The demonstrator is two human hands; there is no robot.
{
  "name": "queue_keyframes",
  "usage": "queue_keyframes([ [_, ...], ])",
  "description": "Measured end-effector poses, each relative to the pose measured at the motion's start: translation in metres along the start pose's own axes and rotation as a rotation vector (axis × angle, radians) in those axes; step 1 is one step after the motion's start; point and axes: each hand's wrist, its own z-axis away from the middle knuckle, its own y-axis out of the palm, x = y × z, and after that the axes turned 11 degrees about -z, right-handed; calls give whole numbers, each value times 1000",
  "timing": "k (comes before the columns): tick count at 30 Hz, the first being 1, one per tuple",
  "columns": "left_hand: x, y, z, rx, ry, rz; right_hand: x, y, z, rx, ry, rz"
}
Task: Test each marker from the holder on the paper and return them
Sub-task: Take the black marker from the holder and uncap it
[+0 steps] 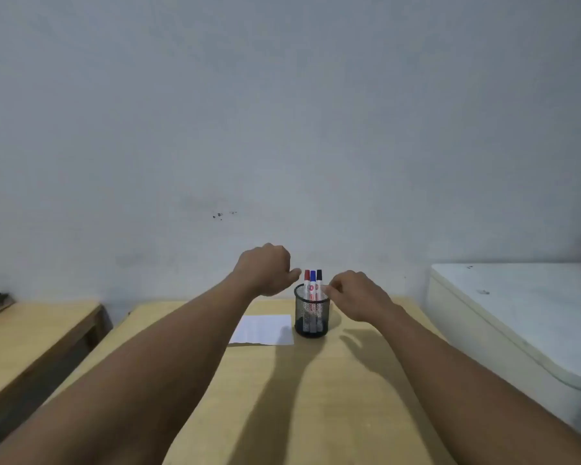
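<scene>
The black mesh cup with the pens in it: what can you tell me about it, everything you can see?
The holder is a small round cup of black wire mesh, see-through, with a solid rim and base. It stands upright on the wooden table, just right of the white paper. Three capped markers stand in it: red, blue and black. The right hand has its fingertips at the rim; the left hand hovers close by.

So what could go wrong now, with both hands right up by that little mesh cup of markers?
Three things, I would guess:
1. The mesh holder looks light and tall. The right hand is at its rim, so a sideways pull on a marker might tip it.
2. The red, blue and black marker stand close together, so lifting one may drag another.
3. The paper lies loose on the table and could slide during testing.
</scene>
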Motion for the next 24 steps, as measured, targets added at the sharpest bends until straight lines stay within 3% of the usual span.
queue_keyframes([
  [7, -17, 50, -64, 70, 28, 22, -35, 25, -57, -61, 82, -208],
  [18, -37, 85, -121, 251, 48, 45, -51, 45, -105, -8, 155, -367],
  [24, -42, 89, -127, 208, 13, 162, -49, 43, -100, -10, 126, -423],
])
